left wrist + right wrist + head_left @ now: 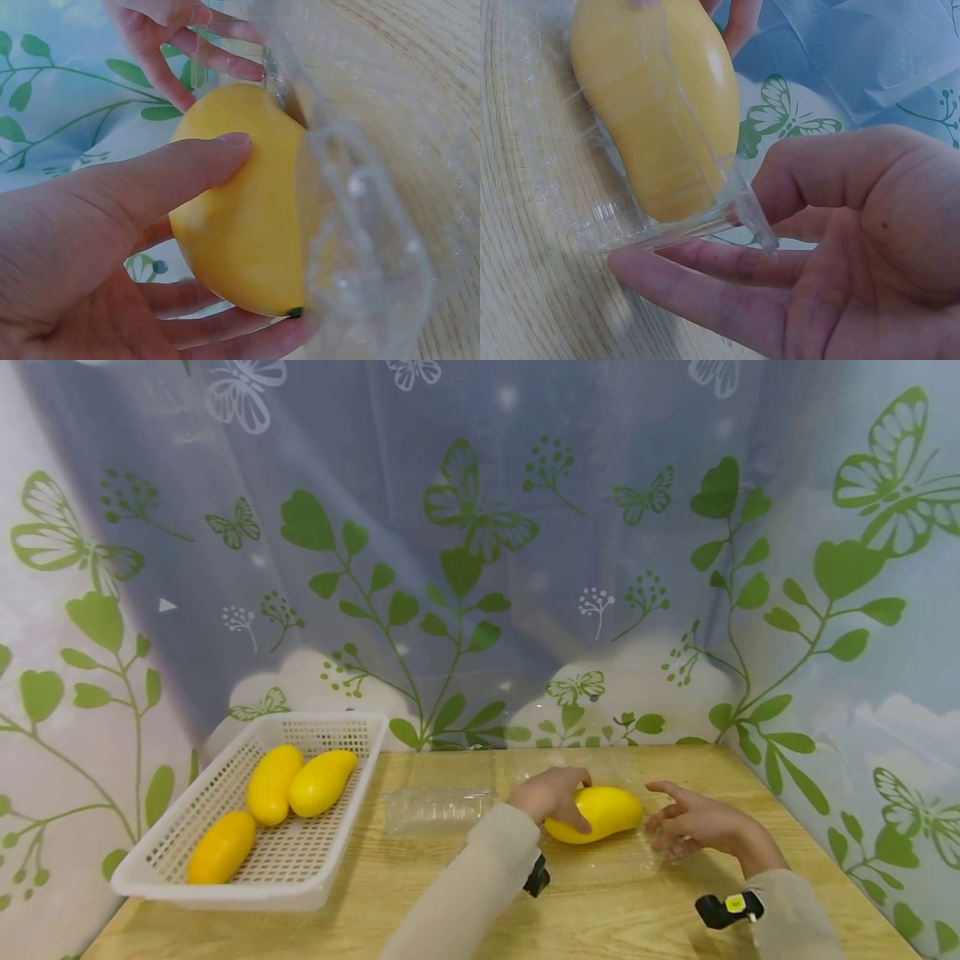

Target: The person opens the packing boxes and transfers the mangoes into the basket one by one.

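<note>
A yellow mango (611, 810) lies over a clear plastic clamshell box (604, 217), largely within its walls in the right wrist view. My left hand (551, 797) grips the mango from its left end, thumb on top and fingers round the far side. A small green tip shows at the mango's end in the left wrist view. At the box's right end is my right hand (701, 827), its thumb and fingers holding the rim at a corner (754, 217). In the right wrist view, the fingers run along the outside of that end.
A white perforated basket (330, 860) stands at the left with three more mangoes (223, 847) in it. Between basket and left hand sits another clear plastic box (438, 810) with its lid up. A printed curtain (390, 568) hangs behind the wooden table (600, 914).
</note>
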Tool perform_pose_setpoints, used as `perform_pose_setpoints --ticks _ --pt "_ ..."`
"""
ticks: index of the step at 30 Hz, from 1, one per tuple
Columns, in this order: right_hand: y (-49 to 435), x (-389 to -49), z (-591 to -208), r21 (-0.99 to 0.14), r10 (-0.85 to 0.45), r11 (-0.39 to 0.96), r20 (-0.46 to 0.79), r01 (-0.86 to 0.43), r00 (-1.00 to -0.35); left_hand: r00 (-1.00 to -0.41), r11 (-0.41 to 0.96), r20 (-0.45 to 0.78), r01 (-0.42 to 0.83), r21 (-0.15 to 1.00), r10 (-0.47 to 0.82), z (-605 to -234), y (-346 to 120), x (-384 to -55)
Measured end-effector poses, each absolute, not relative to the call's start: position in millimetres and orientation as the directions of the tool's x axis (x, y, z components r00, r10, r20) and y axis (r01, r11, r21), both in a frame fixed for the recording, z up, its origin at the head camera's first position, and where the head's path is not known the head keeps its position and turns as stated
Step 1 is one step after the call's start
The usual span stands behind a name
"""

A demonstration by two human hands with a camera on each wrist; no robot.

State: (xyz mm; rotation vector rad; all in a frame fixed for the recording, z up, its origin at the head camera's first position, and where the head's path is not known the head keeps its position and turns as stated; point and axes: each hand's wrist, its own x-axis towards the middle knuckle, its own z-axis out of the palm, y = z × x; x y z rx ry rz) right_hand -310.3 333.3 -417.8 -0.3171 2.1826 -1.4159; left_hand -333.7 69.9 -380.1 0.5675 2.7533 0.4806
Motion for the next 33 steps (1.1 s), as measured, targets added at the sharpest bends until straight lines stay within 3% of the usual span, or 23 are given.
perform_pose_setpoints --ticks 19,33 --pt "333 -308 -416 -0.9 -0.46 0.426 -0.3 0.089 -0.836 -0.888 0.841 -0.16 0.331 0.427 0.431 -379 68 -328" --pt "332 -309 -416 -0.893 -0.437 0.442 -0.293 0.08 -0.851 -0.871 0.787 -0.063 0.407 0.463 0.487 -365 56 -323"
